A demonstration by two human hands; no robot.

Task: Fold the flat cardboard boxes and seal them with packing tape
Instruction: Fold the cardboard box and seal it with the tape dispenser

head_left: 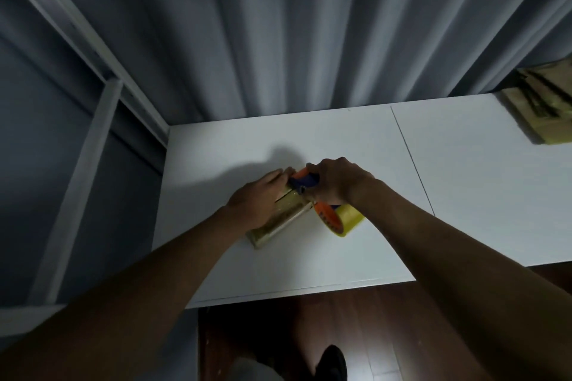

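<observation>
On the white table (247, 139) the left hand (257, 198) lies flat on the small box (280, 224) while the right hand (335, 181) grips the tape dispenser (305, 182) — best drawn steadily along the seam, box pinned firmly.

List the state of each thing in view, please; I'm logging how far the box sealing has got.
cardboard box: folded shut, flat on the white table, tape along its top seam.
tape dispenser: at the box's far end, yellow roll mounted.
left hand: open, pressing the box top.
right hand: gripping the dispenser.
stack of cardboard: lying at the table's far right.
</observation>
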